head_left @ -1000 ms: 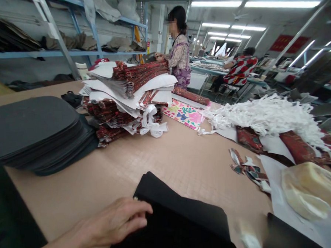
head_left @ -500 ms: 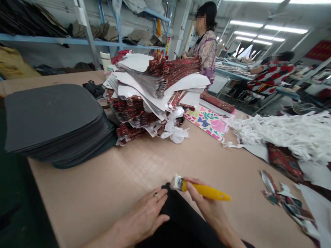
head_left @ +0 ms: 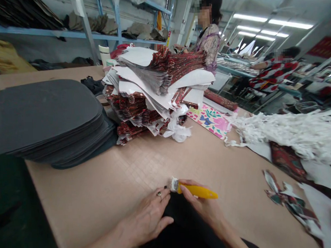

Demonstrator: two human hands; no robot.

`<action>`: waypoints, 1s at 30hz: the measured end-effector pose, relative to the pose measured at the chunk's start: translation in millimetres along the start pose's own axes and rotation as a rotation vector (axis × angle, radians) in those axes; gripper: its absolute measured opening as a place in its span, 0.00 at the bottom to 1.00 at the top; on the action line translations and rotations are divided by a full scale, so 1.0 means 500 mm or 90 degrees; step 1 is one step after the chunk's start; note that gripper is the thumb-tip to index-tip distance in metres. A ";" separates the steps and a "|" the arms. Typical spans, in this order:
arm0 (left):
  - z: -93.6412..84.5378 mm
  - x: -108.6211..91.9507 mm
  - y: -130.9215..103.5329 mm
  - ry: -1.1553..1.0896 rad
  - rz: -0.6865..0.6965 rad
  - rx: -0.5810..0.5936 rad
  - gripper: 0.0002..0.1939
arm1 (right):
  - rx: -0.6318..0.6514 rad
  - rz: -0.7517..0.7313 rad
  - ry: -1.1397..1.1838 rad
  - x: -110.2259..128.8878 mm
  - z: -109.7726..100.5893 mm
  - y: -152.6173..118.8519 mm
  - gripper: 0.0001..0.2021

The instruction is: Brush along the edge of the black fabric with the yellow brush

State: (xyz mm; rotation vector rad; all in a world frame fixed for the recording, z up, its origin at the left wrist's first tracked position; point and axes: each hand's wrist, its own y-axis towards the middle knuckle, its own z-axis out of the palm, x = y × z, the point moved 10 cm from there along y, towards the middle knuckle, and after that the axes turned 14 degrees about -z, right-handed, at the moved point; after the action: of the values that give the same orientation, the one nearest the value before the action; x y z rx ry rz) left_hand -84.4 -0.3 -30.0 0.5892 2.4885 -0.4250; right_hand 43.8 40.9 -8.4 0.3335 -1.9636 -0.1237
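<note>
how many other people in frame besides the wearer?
2. One person stands at the table's far end behind the stack of patterned sheets. Another person leans over a bench at right rear. More may be hidden further back.

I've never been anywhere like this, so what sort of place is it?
Most likely a factory workshop for cutting and gluing fabric goods. Cut patterned pieces lie stacked beside dark grey shaped sheets on a long worktable, and other people work at benches under strip lights.

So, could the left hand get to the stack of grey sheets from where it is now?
Probably yes. The left hand lies flat on the black cloth, holding nothing, and only bare table lies between it and the stack of grey sheets, though it is a fair stretch.
</note>
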 end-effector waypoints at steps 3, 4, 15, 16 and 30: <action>0.007 0.004 -0.002 0.019 0.013 -0.004 0.28 | 0.013 0.039 -0.043 -0.004 -0.048 -0.049 0.13; 0.008 0.005 -0.002 0.018 0.017 -0.010 0.27 | 0.011 0.053 -0.053 -0.002 -0.067 -0.066 0.14; 0.010 -0.007 0.015 0.066 0.055 -0.043 0.19 | 0.015 0.050 -0.093 0.014 -0.122 -0.133 0.10; 0.008 -0.009 0.021 0.064 0.056 -0.045 0.15 | -0.011 0.062 -0.125 0.012 -0.156 -0.157 0.10; -0.001 -0.075 0.148 0.075 0.029 0.036 0.08 | -0.019 0.145 -0.015 -0.042 -0.223 -0.201 0.12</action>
State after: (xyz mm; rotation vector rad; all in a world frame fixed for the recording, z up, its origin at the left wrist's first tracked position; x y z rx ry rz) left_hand -19.9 51.1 -20.8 0.7116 2.5762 -0.4551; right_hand 171.1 -41.7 -5.6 0.0877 -2.0066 -0.0098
